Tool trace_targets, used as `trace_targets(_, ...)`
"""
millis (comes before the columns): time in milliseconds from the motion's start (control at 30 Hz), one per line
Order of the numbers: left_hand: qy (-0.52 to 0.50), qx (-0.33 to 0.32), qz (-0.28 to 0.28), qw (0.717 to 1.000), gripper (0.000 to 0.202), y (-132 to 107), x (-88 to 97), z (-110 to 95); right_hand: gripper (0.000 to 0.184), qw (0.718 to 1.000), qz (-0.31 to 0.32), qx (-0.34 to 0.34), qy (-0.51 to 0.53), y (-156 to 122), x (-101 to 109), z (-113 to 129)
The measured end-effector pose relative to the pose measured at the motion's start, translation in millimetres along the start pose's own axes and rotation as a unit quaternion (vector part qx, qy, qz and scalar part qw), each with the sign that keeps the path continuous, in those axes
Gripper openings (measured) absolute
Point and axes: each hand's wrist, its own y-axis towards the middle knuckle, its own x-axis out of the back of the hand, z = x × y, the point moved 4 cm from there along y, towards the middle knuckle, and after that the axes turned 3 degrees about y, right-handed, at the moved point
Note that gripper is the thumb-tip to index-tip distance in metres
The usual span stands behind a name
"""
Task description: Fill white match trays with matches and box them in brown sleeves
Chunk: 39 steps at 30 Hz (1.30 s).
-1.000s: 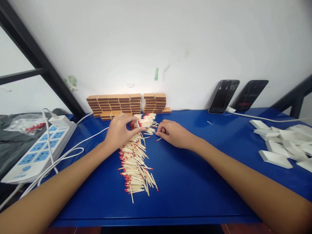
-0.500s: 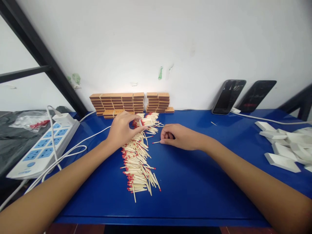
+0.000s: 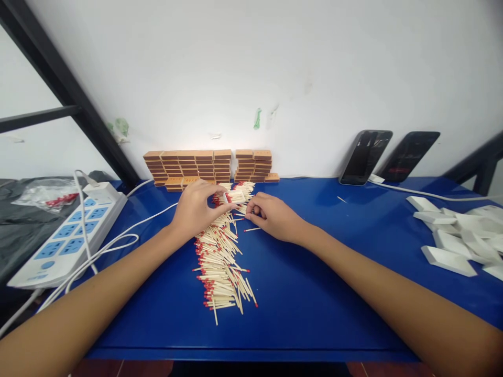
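Note:
My left hand (image 3: pixel 194 209) pinches a small white matchbox tray (image 3: pixel 234 197) holding red-tipped matches, above the far end of a long heap of loose matches (image 3: pixel 220 256) on the blue table (image 3: pixel 314 283). My right hand (image 3: pixel 271 215) rests curled on the table just right of the tray, its fingertips pinched together at the heap's edge; what they hold is too small to see. One stray match (image 3: pixel 251 229) lies below that hand. Stacks of tan matchboxes (image 3: pixel 208 166) line the wall behind.
A white power strip (image 3: pixel 66 235) with white cables (image 3: pixel 118 243) lies at the left. White empty box trays (image 3: pixel 456 235) are piled at the right. Two dark phones (image 3: pixel 365 156) lean on the wall. A plastic bag (image 3: pixel 47 192) lies far left.
My right hand drew back to the right, leaving a match on the table, then moved left again to the heap beside the tray. My left hand stayed holding the tray.

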Motion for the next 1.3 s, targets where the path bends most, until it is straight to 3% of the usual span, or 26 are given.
trace_targets(133, 0.005, 0.0, 0.003, 1.0, 0.036, -0.3, -0.5, 0.3, 0.009, 1.0, 0.019, -0.005, -0.018, -0.8, 0.8, 0.0)
trace_targets(267, 0.004, 0.004, 0.001, 1.0, 0.035, 0.0, 0.9, 0.8, 0.01, 0.999, 0.029, -0.015, -0.031, -7.4, 15.6, 0.5)
trace_targets(467, 0.003, -0.001, 0.001, 1.0, 0.036, -0.4, 0.3, 1.4, 0.013, 0.991, 0.132, -0.03, 0.01, -19.6, 24.5, 3.3)
trace_targets(867, -0.007, -0.002, 0.015, 1.0, 0.039, -2.0, -3.5, 0.9, 0.01, 0.99, 0.14, -0.001, 0.006, -24.1, 18.8, 12.4)
trace_targets(1033, -0.011, -0.002, 0.018, 1.0, 0.04, -2.5, -5.5, 2.1, 0.013, 0.994, 0.105, 0.008, 0.007, -20.5, 26.1, 7.8)
trace_targets(1300, -0.058, -0.032, 0.058, 0.996, 0.041, -1.9, -5.8, -15.8, 0.009, 0.997, -0.076, 0.0, 0.013, -16.8, 34.5, 7.3)
